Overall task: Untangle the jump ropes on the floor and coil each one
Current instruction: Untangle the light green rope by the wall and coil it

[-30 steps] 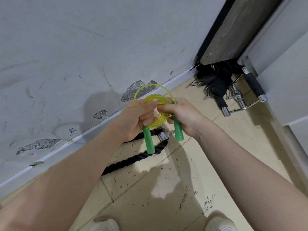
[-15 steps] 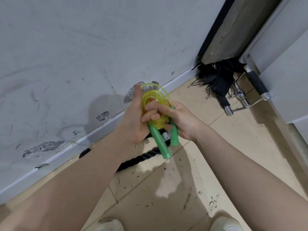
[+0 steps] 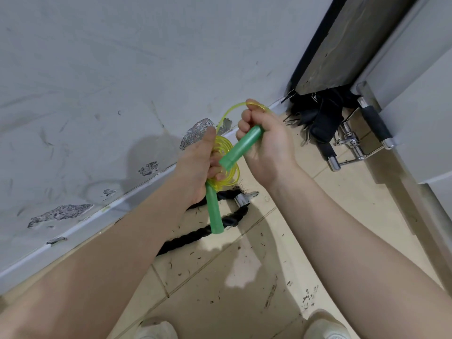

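Note:
A yellow jump rope (image 3: pixel 226 152) with two green handles is held up in front of me, wound into a small coil. My left hand (image 3: pixel 198 172) grips the coil, and one green handle (image 3: pixel 214 211) hangs down below that fist. My right hand (image 3: pixel 266 143) grips the other green handle (image 3: pixel 241 148), which is tilted, and a loose yellow strand arcs from its top back to the coil. On the floor behind lies a thick black rope (image 3: pixel 195 237) with a metal end fitting (image 3: pixel 242 198).
A scuffed grey wall (image 3: pixel 122 81) with a white skirting runs along the left. Black straps and chrome cable-machine handles (image 3: pixel 352 143) lie in the corner at the upper right beside a metal frame. The beige tiled floor (image 3: pixel 232 277) is littered with small debris. My shoes show at the bottom edge.
My right hand has pulled its green handle away from the coil, up and to the right, drawing a loose strand out. My left hand still grips the coil.

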### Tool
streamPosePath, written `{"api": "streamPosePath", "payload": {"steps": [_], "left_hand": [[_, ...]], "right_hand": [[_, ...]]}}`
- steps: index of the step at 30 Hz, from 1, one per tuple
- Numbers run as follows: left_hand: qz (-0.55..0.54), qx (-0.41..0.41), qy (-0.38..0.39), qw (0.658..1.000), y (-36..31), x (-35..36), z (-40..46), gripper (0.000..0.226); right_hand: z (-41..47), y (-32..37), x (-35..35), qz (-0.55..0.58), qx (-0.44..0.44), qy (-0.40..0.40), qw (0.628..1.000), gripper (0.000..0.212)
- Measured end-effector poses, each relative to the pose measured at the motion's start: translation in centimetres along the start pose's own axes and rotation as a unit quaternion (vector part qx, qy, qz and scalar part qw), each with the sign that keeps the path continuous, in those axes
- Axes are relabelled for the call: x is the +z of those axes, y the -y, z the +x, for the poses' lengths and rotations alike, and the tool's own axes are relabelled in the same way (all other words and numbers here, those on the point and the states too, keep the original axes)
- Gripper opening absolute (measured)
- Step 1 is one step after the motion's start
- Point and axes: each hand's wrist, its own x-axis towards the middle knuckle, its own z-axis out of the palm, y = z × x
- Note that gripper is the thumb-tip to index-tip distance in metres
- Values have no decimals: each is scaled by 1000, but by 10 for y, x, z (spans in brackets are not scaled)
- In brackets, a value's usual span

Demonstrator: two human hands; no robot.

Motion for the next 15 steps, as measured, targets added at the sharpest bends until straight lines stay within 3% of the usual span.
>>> {"api": "streamPosePath", "payload": {"steps": [4, 7, 9, 12, 15], "left_hand": [[-30, -15, 35, 999, -8, -6, 2, 49], [-45, -29, 77, 996, -13, -9, 2, 46], [-42, -34, 103, 993, -12, -8, 2, 47], [-33, -40, 119, 992, -7, -6, 1, 44], [-44, -48, 106, 992, -4, -9, 2, 43]], "right_hand": [[4, -9, -10, -64, -71, -22, 995, 19], [2, -14, -21, -165, -64, -28, 984, 24], [-2, -19, -26, -175, -16, 25, 984, 23], [-7, -21, -26, -133, 75, 76, 985, 43], [-2, -23, -29, -214, 76, 81, 970, 70]]}}
